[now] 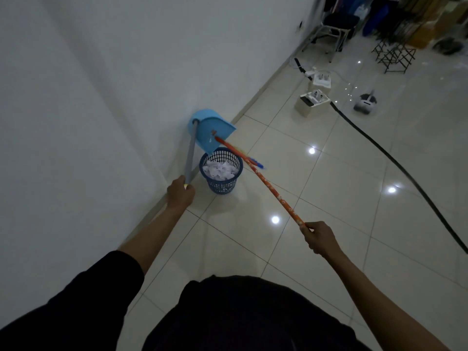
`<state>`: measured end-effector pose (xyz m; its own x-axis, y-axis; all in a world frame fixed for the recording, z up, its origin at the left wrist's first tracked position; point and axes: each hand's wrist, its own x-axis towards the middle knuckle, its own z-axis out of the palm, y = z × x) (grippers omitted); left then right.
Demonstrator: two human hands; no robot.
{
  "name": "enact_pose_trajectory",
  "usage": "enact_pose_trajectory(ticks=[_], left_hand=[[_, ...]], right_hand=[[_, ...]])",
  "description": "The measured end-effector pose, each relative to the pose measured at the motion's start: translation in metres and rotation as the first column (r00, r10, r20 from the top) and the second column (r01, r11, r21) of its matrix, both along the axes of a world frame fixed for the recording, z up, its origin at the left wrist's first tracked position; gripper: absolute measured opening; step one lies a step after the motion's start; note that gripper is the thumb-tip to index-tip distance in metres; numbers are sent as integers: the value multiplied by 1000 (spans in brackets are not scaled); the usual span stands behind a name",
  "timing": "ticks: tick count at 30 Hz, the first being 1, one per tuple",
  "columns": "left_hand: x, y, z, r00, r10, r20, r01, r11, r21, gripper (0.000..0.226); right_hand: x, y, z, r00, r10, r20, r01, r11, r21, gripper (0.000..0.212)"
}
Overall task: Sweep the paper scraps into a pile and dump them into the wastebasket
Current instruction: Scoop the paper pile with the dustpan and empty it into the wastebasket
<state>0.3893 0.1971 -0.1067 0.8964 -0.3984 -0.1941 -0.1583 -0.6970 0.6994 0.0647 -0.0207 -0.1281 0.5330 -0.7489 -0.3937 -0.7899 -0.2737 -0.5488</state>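
Glossy cream floor tiles (329,198) meet a plain white wall (88,97), and at the foot of that wall stands a blue mesh wastebasket (221,179), the fixed point of the scene. White paper scraps (219,171) lie heaped inside it, close to the rim. A light blue dustpan (210,130) is held tipped directly above the wastebasket, between it and the wall, its mouth angled down toward the basket's opening. A grey dustpan handle (190,153) slants from the pan down past the wastebasket's wall side, where the person's left hand (180,192) has its fingers wrapped around the lower end. An orange patterned broom handle (260,178) crosses over the wastebasket's rim on the side away from the wall, its far end reaching into the dustpan; blue bristles (254,162) show just beside the rim. The right hand (319,238), well out from the wastebasket over open floor, has its fingers curled tight around the stick's near end. A black hose (395,163) snakes across the tiles far beyond the wastebasket, past white boxes (312,98) and a chair (334,29) near the wall.
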Motion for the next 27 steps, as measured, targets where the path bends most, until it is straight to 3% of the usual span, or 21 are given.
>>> enact_pose_trajectory(ticks=[12,17,20,23,27], left_hand=[[-61,35,-20,996,72,56,-63,987,-145,12],[-81,56,-32,990,133,48,-123,978,-167,9],[-97,70,-35,978,201,-50,-207,964,-169,10],[-115,82,-36,946,270,-180,-303,934,-191,25],[-143,100,-43,901,347,-261,-400,897,-190,7]], right_hand=[[-16,-23,-12,983,-172,57,160,973,164,30],[-21,-32,-27,977,-214,4,209,957,200,43],[-20,-34,-34,977,-212,-35,214,946,242,40],[-19,-34,-41,978,-192,-82,207,940,270,34],[-19,-31,-51,975,-143,-171,189,939,289,28]])
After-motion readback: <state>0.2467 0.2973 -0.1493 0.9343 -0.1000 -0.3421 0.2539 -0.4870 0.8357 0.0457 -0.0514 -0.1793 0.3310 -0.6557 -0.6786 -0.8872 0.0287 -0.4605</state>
